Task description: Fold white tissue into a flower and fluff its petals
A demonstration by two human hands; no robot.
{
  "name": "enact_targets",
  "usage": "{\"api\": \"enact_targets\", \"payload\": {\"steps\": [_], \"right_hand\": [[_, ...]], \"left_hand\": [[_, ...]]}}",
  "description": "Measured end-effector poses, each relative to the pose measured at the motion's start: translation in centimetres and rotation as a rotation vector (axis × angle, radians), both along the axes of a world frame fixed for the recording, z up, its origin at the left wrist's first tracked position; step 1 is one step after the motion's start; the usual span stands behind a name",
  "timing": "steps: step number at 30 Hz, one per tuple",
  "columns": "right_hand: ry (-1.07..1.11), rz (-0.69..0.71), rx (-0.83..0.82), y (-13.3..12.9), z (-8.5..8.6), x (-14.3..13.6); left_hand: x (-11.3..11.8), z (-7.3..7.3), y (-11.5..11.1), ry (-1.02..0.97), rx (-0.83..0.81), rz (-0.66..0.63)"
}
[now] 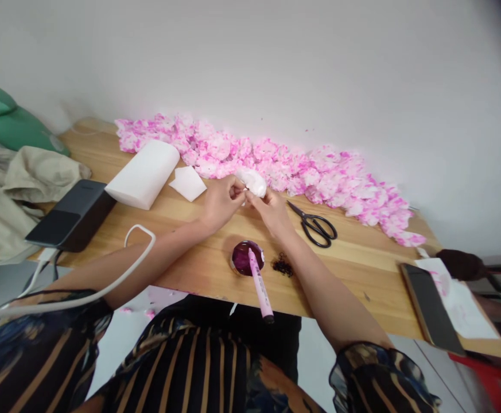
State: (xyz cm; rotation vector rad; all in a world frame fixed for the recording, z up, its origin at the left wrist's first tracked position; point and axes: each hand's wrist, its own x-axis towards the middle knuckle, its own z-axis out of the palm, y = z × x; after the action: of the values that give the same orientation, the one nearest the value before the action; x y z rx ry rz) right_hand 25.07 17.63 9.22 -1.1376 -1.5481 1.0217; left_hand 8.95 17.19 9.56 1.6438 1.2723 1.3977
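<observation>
Both hands (pixel 222 203) (pixel 275 212) pinch a bunched white tissue (pixel 255 182).

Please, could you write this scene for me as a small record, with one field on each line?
Left hand: pinching a white tissue bunch
Right hand: pinching the same bunch
Surface: wooden table
Along the wall: heaped pink-and-white tissue flowers
Beside right hand: black scissors
Near edge: pink marker, tip over a round purple dish
Left side: white tissue stack
Far right: smartphone
</observation>
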Motion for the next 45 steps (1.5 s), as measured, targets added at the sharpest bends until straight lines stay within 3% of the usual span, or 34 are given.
{"api": "enact_targets", "payload": {"steps": [5,10,14,19,25,29,37,45], "right_hand": [[0.156,-0.041,-0.114,0.3,-0.1,0.4],[0.059,0.01,-0.055,0.4,-0.3,1.1],[-0.082,-0.02,0.059,0.6,0.2,1.7],[-0.198,-0.027,0.099,0.5,1.3,1.9],[-0.193,0.032,0.117,0.2,1.4,1.8],[-0.265,-0.04,0.231,0.3,1.7,2.2],[-0.588,-0.21,0.706,-0.5,2.7,2.1],[-0.685,-0.238,0.762,-0.4,2.1,1.9]], "left_hand": [[0.1,-0.4,0.0,-0.204,-0.141,-0.145],[-0.4,-0.4,0.5,-0.41,-0.336,-0.36],[-0.6,-0.4,0.7,-0.549,-0.41,-0.303],[-0.5,-0.5,0.8,-0.604,-0.435,-0.272],[-0.7,0.2,0.4,-0.527,-0.54,-0.53],[-0.9,0.3,0.5,-0.501,-0.491,-0.461],[-0.8,0.1,0.5,-0.383,-0.366,-0.307],[-0.2,0.8,-0.3,-0.217,-0.281,-0.248]]}}
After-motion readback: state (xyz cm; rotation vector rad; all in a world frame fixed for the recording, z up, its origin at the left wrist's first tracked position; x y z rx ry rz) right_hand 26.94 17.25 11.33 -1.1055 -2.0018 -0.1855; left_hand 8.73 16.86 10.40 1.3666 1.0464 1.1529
